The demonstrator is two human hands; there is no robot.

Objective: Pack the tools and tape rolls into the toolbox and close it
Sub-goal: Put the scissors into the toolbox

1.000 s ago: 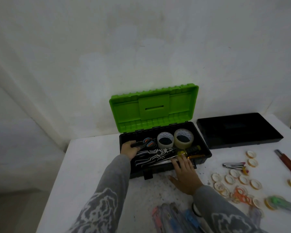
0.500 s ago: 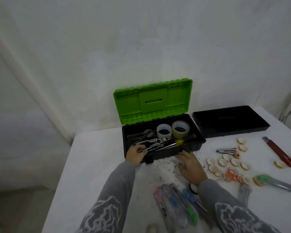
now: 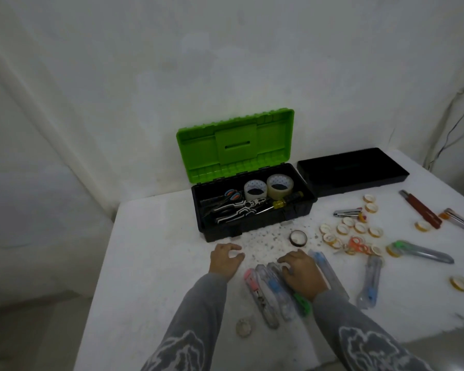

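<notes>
The black toolbox stands open with its green lid upright against the wall. Inside lie two tape rolls, scissors, pliers and a yellow-handled screwdriver. My left hand rests on the table in front of the box, fingers apart, holding nothing. My right hand lies on a row of clear utility knives, fingers curled over them. A black tape roll sits just beyond it.
A black tray lies right of the toolbox. Several small tape rolls, orange scissors, a stapler, a red knife and more cutters are scattered on the right. White crumbs cover the table.
Both hands have pulled back from the toolbox toward me. The left hand has left the pliers in the box; the right hand has come down onto the utility knives.
</notes>
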